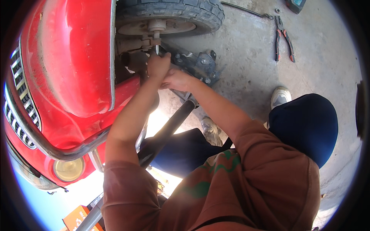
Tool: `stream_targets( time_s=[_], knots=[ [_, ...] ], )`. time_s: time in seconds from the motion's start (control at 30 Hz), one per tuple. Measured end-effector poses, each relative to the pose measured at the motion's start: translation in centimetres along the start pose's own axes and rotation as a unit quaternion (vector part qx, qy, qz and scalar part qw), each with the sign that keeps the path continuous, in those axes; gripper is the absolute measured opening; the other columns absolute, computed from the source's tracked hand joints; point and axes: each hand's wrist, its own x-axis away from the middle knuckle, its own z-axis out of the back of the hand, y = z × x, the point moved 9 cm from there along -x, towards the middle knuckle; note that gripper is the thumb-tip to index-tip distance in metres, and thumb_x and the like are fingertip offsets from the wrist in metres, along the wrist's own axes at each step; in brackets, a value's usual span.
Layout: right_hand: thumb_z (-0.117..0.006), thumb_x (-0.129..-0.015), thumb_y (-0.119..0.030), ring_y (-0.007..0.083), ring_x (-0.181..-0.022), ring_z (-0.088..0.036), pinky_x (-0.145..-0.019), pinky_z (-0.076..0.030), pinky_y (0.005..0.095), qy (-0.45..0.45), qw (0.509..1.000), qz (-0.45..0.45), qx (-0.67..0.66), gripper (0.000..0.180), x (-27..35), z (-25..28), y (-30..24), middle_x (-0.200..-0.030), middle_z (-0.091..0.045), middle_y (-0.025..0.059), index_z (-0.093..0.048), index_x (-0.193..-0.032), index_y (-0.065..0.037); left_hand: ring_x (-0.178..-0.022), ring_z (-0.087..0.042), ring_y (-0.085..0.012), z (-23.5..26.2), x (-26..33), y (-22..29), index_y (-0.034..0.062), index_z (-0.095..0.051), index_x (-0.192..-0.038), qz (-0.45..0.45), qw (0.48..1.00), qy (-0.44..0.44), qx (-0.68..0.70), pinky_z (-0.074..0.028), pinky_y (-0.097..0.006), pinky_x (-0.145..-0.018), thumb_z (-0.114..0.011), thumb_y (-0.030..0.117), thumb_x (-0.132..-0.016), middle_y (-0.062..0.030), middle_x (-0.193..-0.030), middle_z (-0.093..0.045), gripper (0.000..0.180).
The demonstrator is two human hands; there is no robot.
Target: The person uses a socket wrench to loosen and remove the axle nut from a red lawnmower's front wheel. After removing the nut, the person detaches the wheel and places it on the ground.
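Two hands of mine meet under the front of a red vehicle [73,61], just below its wheel hub [156,26]. My left hand [158,64] is curled shut around a thin metal pin [157,49] that hangs down from the hub, the fingers wrapped over its lower end so only the upper part of the pin shows. My right hand [176,80] lies just beside and under the left one, touching it; its fingers are bent, but I cannot tell whether they grip anything, since the left hand and the parts behind cover them.

Right behind my hands sits a dark metal bracket [198,63] with several bolt heads on it, reaching out toward the concrete floor [246,73]. Above it the tyre [181,11] lies near the top edge of the view, its tread facing the floor. A long black bar [173,125] runs from under my right wrist down between my forearms toward my chest.

On the floor, toward the upper right corner, a pair of pliers [283,38] with red and black handles lies well apart from my hands, and a slim metal rod [246,9] rests near it, closer to the tyre. My shoe [280,96] and knee [304,125] are on the floor at the right. At the left edge the vehicle's grille [19,96] and a round headlight [68,169] show.
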Motion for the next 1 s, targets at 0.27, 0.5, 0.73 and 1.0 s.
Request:
stream_targets(
  time_s=[0.27,0.5,0.73,1.0],
  knots=[
    [-0.070,-0.091,-0.017,0.0162,-0.084,-0.066,-0.075,-0.056,0.0285,0.091,0.994,0.037,0.040,0.026,0.5,0.2,-0.5,-0.093,-0.068,0.0095,-0.063,-0.106,0.004,-0.063,-0.061,-0.0290,-1.2,-2.3,-1.2,0.0001,-0.062,-0.080,0.071,0.984,-0.056,0.152,-0.049,-0.039,-0.059,-0.073,0.035,-0.078,-0.0125,-0.071,-0.063,0.036],
    [-0.077,-0.084,-0.017,0.0154,-0.079,-0.061,-0.074,-0.051,0.0275,0.196,0.966,-0.001,0.167,0.025,0.8,0.8,-1.0,-0.092,-0.064,0.0066,-0.064,-0.098,-0.001,-0.041,-0.020,-0.0029,-4.7,-0.5,-0.4,0.0206,-0.037,-0.068,0.163,0.767,-0.384,0.487,-0.013,-0.021,-0.038,-0.065,0.018,-0.090,0.0103,-0.052,-0.027,0.036],
    [-0.069,-0.087,-0.006,0.0192,-0.095,-0.066,-0.085,-0.055,0.0334,0.052,0.998,0.040,-0.021,0.023,-0.7,0.2,-0.6,-0.100,-0.068,0.0108,-0.063,-0.107,0.004,-0.087,-0.067,-0.0419,-0.3,-1.4,-0.6,-0.0064,-0.068,-0.096,0.005,0.999,0.011,0.040,-0.051,-0.046,-0.080,-0.071,0.042,-0.079,-0.0252,-0.088,-0.069,0.052],
    [-0.074,-0.080,-0.004,0.0186,-0.069,-0.068,-0.062,-0.058,0.0284,0.256,0.953,0.065,0.145,0.015,0.6,0.7,-1.0,-0.087,-0.070,0.0113,-0.068,-0.090,0.006,-0.045,-0.036,-0.0116,-3.2,-1.9,-1.8,0.0138,-0.050,-0.066,0.141,0.924,-0.185,0.303,-0.029,-0.029,-0.042,-0.071,0.023,-0.081,0.0051,-0.055,-0.041,0.028]
  ],
)
